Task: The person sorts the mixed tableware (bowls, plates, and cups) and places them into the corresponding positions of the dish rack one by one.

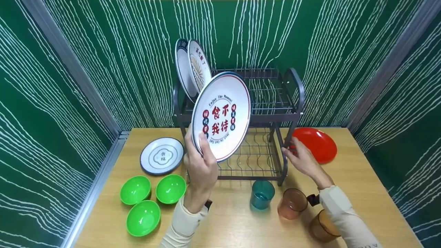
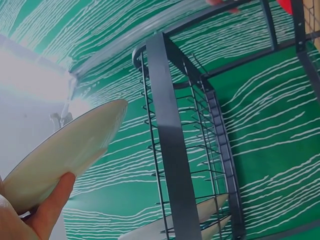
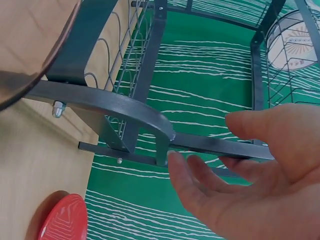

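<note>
My left hand [image 1: 201, 168] grips a white plate [image 1: 222, 115] by its lower left edge, thumb on the printed face. The plate has red and dark lettering and is raised, tilted, in front of a dark metal two-tier dish rack [image 1: 275, 118]. In the left wrist view its pale underside [image 2: 75, 150] shows beside the rack. My right hand [image 1: 305, 160] is at the rack's lower right side post. In the right wrist view, that hand [image 3: 260, 185] has its thumb apart from the loosely bent fingers, with fingertips right at the frame.
Two white plates [image 1: 201, 65] stand upright in the top tier's left end. A blue-rimmed plate [image 1: 151, 155] and several green bowls [image 1: 143, 218] lie on the left. A red plate [image 1: 318, 144] is at right. A teal cup [image 1: 262, 194], pinkish cup [image 1: 293, 205] and amber cup [image 1: 324, 227] stand in front.
</note>
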`<act>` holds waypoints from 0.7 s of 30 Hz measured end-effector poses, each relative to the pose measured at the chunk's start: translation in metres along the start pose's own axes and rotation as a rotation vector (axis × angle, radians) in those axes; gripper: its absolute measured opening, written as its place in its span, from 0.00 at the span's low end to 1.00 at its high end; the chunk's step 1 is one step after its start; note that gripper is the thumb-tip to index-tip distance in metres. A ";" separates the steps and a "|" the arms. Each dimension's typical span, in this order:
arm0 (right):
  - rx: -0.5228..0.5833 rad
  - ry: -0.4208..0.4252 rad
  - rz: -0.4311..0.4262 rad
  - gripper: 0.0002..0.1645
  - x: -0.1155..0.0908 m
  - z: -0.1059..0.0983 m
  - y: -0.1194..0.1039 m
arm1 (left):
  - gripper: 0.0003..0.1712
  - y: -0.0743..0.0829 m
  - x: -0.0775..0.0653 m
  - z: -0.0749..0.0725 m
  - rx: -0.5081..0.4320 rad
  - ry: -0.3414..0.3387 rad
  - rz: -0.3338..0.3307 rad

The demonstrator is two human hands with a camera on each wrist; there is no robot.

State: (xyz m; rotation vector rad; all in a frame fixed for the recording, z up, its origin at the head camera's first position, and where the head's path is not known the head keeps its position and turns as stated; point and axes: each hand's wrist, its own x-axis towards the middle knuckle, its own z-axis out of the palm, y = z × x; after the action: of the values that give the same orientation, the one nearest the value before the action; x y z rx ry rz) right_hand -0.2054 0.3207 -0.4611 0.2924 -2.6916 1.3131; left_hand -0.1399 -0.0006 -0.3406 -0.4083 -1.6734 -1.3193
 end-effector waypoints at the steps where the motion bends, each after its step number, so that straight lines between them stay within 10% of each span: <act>1: -0.001 -0.007 0.002 0.24 0.001 0.000 0.001 | 0.22 0.000 0.002 0.000 -0.009 -0.004 -0.005; 21: 0.178 -0.170 0.055 0.14 0.010 0.008 0.022 | 0.23 -0.002 0.037 0.022 -0.015 0.063 0.043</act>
State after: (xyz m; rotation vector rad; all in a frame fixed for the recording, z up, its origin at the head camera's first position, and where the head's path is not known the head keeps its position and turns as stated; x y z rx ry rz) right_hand -0.2202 0.3268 -0.4807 0.3667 -2.7393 1.6178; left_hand -0.1698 0.0083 -0.3112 -0.4054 -1.5947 -1.3009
